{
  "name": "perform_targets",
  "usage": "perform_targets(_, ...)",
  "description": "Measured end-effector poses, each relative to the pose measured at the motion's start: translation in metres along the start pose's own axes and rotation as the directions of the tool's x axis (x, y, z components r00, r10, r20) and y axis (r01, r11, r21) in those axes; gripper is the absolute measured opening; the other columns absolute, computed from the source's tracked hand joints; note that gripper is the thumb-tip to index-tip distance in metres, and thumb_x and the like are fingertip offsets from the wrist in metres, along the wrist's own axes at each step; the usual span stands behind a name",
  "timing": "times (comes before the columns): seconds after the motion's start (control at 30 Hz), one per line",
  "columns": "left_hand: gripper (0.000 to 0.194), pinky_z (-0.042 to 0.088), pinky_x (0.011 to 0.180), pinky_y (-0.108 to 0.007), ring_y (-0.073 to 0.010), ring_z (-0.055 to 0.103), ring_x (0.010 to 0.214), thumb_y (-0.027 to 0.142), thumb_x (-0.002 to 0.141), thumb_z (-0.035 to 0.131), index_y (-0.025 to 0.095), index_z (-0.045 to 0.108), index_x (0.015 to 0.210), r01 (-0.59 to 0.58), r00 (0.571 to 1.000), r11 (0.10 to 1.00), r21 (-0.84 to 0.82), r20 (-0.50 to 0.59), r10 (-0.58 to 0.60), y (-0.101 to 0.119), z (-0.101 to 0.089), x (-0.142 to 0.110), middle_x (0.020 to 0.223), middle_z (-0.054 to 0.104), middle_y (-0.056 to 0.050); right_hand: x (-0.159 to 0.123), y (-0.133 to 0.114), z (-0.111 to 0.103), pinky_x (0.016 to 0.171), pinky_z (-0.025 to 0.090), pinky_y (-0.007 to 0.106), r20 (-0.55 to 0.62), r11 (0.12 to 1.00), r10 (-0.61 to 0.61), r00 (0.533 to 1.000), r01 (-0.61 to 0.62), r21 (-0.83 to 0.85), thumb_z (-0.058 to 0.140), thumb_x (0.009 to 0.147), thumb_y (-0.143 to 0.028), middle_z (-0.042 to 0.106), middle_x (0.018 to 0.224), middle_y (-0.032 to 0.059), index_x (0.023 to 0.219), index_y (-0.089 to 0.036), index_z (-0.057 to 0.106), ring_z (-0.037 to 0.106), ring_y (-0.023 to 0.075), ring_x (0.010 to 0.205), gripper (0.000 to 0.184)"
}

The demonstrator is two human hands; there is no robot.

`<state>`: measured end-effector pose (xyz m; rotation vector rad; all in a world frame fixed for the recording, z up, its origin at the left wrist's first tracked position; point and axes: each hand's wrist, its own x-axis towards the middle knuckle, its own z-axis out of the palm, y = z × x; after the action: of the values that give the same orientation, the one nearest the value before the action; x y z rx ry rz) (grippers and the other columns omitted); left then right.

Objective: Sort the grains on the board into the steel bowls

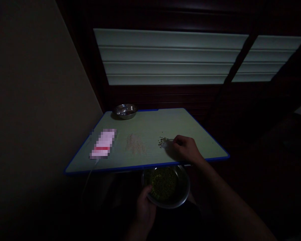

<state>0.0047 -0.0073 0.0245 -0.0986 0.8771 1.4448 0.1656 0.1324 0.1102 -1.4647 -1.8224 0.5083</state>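
Observation:
My left hand (145, 207) grips the rim of a metal bowl (182, 194), thumb on the inside edge. Small green beans or grains (164, 183) lie in that bowl, just below the table's front edge. Over the table, my right hand (187, 147) is closed on a pale, thin piece (166, 144) that looks like a scoop or card; its exact kind is hard to make out in the dim light. The piece touches a small scatter of dark grains (162, 140) on the tabletop. Left of it spreads a patch of pale, fine grains (135, 144).
The light-topped table (163, 120) has a blue edge. A second metal bowl (125, 111) stands at its back left. A phone (104, 144) with a cable (90, 172) lies at the left. Behind is a dark wooden front with pale slats (165, 57).

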Motion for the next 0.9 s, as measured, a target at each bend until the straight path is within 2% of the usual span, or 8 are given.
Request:
perform_targets(0.3,0.035,0.047,0.1,-0.046,-0.0257,0.071,0.091,0.015,0.074,0.059,0.015,0.071,0.107,0.009,1.0,1.0,-0.001,-0.007,-0.009,0.0012,-0.0003,-0.0011,0.087,0.078,-0.008,-0.0012,0.0009,0.0009,0.053,0.034,0.025,0.024,0.999,-0.043,0.999,0.043,0.032,0.055,0.071,-0.024,0.059,0.057,-0.0002,0.063,-0.018,0.06,0.052,0.0134,0.056,0.012)
perform_targets(0.47,0.024,0.048,0.099,-0.045,-0.0259,0.071,0.092,0.016,0.074,0.06,0.015,0.074,0.093,0.03,0.999,1.0,-0.004,-0.019,-0.03,-0.0005,-0.0038,0.0007,0.084,0.078,-0.008,-0.0017,-0.0005,0.0009,0.055,0.036,0.026,0.07,0.998,-0.047,0.996,0.043,0.051,0.053,0.072,-0.026,0.059,0.058,0.0001,0.064,-0.018,0.06,0.052,0.014,0.057,0.013)
perform_targets(0.57,0.021,0.048,0.099,-0.045,-0.0261,0.071,0.093,0.016,0.073,0.061,0.015,0.074,0.09,0.026,1.0,1.0,-0.001,-0.016,-0.026,-0.0011,-0.0049,0.0019,0.084,0.078,-0.008,-0.0018,-0.0015,0.0007,0.055,0.035,0.025,0.048,0.998,-0.033,0.998,0.03,0.059,0.053,0.071,-0.026,0.058,0.058,-0.0005,0.064,-0.018,0.06,0.051,0.0136,0.057,0.013)
perform_targets(0.67,0.024,0.049,0.098,-0.045,-0.0266,0.071,0.093,0.016,0.072,0.061,0.014,0.074,0.092,0.013,1.0,1.0,0.0,-0.02,-0.013,-0.0011,-0.0042,0.002,0.085,0.077,-0.009,-0.0015,-0.0018,0.0011,0.053,0.033,0.025,0.02,0.998,-0.04,0.999,0.039,0.056,0.053,0.071,-0.024,0.057,0.056,-0.0013,0.064,-0.019,0.06,0.05,0.0129,0.055,0.011)
perform_targets(0.9,0.037,0.048,0.099,-0.046,-0.0268,0.071,0.095,0.016,0.074,0.059,0.017,0.071,0.109,0.018,1.0,1.0,0.013,-0.025,-0.018,0.0002,-0.0016,-0.0011,0.088,0.078,-0.007,-0.0011,-0.0006,0.0006,0.054,0.035,0.024,0.052,0.993,-0.089,0.995,0.084,0.082,0.053,0.072,-0.023,0.056,0.057,-0.0016,0.065,-0.018,0.059,0.049,0.0126,0.056,0.011)
